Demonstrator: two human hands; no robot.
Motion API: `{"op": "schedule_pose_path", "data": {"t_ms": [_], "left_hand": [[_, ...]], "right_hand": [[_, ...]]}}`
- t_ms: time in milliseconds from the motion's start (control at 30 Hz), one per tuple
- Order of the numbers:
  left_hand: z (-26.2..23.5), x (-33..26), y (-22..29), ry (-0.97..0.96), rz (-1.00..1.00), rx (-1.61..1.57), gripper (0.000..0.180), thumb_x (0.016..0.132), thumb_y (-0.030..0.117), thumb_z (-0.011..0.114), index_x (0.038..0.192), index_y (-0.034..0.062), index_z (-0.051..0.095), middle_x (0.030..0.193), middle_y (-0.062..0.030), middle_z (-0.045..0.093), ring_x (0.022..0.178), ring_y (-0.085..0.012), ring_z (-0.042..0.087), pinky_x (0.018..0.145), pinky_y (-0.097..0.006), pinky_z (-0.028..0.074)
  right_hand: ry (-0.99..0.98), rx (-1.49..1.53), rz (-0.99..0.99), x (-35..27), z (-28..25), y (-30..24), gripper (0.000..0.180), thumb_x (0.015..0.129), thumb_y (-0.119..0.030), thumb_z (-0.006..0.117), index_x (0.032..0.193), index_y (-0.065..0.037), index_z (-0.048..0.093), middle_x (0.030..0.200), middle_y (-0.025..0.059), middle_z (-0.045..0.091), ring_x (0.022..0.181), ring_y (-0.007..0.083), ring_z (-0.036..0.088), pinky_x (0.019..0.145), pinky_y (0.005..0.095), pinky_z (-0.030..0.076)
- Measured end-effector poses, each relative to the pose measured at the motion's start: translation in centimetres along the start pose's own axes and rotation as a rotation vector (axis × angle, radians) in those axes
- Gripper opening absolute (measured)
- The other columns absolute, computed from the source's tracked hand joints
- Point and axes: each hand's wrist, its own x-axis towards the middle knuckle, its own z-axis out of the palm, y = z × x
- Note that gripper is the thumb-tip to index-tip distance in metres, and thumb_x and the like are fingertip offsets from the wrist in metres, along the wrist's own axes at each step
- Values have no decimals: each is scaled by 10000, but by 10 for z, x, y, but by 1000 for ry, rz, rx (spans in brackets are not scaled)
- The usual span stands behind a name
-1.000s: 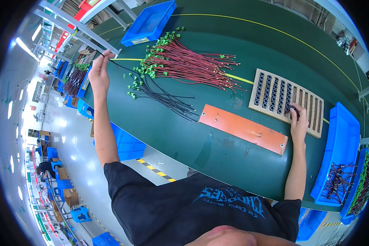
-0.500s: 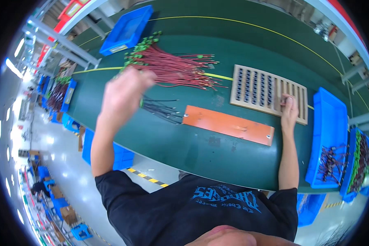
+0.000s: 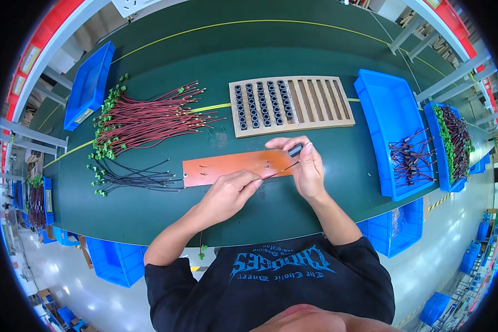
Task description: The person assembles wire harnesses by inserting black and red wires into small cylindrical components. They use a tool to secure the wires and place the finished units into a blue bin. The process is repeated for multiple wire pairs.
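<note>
My left hand (image 3: 229, 193) pinches a dark red wire (image 3: 274, 174) over the orange plate (image 3: 227, 166); a green-ended tail hangs below this hand at the table edge. In my right hand (image 3: 309, 174), a short black cylinder (image 3: 295, 150) is held between fingers and thumb. The wire's tip lies close to the cylinder; whether it enters it I cannot tell. Just beyond my hands is a slotted wooden rack (image 3: 315, 126), its left rows filled with small black cylinders (image 3: 264, 105). Left of the plate lie black wires (image 3: 133, 180), with a pile of red wires (image 3: 149, 124) behind them.
A blue bin (image 3: 371, 110) holding wired assemblies stands right of the rack. Beside it, another blue bin (image 3: 434, 119) holds green-ended wires. At the far left sits a blue tray (image 3: 88, 83). Metal shelf posts rise at both sides of the green table (image 3: 216, 61).
My left hand has come from the red wire pile to the plate with a wire. My right hand has left the rack with a black cylinder. The view has shifted.
</note>
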Motion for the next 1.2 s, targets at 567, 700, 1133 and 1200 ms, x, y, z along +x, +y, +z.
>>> {"op": "schedule_pose_path", "data": {"t_ms": [567,700,1133,1200], "left_hand": [[20,23,0,-102,-190,-279,261,1084,191,600,1139,-39,710,880,-48,688,723,-97,592,654,-283,497],[19,22,-1,-93,-225,-385,270,1087,204,602,1150,-38,703,846,-19,644,725,-83,566,658,-267,482],[19,27,1,-108,-242,-396,269,1094,215,594,1129,-26,708,826,10,611,711,-67,521,637,-257,455],[17,27,0,-94,-258,-390,270,1096,220,591,1122,-20,712,822,10,614,709,-64,517,634,-255,453]], "right_hand": [[18,-81,13,-8,3,11,527,1150,-452,351,1095,-15,640,1201,112,574,1044,179,539,971,336,424],[88,236,104,-4,6,5,513,1150,-445,353,1120,-12,626,1147,88,585,1013,182,528,972,359,432],[126,97,77,-6,-4,5,540,1121,-480,435,1129,21,638,1055,69,576,978,158,521,934,331,426],[192,231,107,-6,-7,4,525,1118,-470,455,1131,21,641,1022,57,576,948,152,513,912,324,424]]}}
